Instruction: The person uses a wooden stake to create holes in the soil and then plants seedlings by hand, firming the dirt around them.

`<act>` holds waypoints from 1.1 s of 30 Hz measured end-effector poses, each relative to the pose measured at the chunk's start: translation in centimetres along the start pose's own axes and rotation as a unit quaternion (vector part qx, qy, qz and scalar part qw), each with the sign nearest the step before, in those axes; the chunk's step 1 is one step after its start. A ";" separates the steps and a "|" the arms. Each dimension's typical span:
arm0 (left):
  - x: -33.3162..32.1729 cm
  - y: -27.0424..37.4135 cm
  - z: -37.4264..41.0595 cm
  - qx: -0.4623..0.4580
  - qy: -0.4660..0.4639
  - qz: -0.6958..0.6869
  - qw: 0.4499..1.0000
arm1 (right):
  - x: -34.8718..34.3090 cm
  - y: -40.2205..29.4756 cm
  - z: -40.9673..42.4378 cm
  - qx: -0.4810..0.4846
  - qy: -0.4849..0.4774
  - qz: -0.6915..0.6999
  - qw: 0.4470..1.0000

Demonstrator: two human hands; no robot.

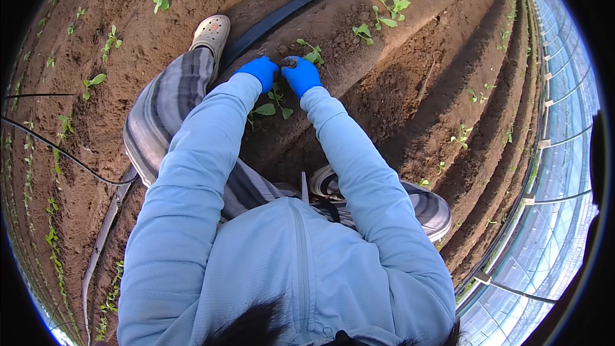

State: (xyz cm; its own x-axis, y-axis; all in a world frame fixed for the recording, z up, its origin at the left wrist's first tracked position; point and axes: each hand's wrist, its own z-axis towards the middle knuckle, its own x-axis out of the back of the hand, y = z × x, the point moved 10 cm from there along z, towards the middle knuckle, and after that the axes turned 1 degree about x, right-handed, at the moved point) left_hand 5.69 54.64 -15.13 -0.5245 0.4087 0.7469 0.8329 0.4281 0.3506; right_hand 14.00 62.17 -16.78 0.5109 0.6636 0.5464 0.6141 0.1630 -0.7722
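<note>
Both of my hands wear blue gloves and meet low over the brown soil bed. My left hand has its fingers bent down towards the soil; what they hold, if anything, is hidden. Close beside it on the right, my right hand has curled fingers, with dark soil at the fingertips. Whether it grips a clump or only touches the ground cannot be told. A small leafy seedling stands just beyond the right hand. Nearer my body, another leafy seedling shows below and between my wrists.
A dark flat hose runs along the bed past my clog. More seedlings line the row ahead. Loose dug soil lies to the right. A black thin tube and a pale strip are at left; greenhouse film walls the right.
</note>
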 end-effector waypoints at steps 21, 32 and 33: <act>-1.4 5.3 -2.4 -0.211 -0.023 0.081 0.974 | 5.0 6.4 -10.8 -0.104 0.061 0.380 0.917; 0.3 3.8 0.8 -0.089 -0.054 -0.110 0.988 | -1.1 6.7 -14.6 -0.266 -0.064 0.571 0.774; 0.5 3.7 1.0 -0.084 -0.050 -0.121 0.988 | -1.9 6.2 -14.8 -0.279 -0.072 0.578 0.763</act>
State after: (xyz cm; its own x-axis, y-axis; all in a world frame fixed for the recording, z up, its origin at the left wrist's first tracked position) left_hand 8.38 57.26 -14.06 -0.7191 0.3921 0.5738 0.6947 0.3859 0.6070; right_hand 25.78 51.10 -17.79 0.8587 0.2078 -0.4684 -0.0169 -0.9021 -0.4313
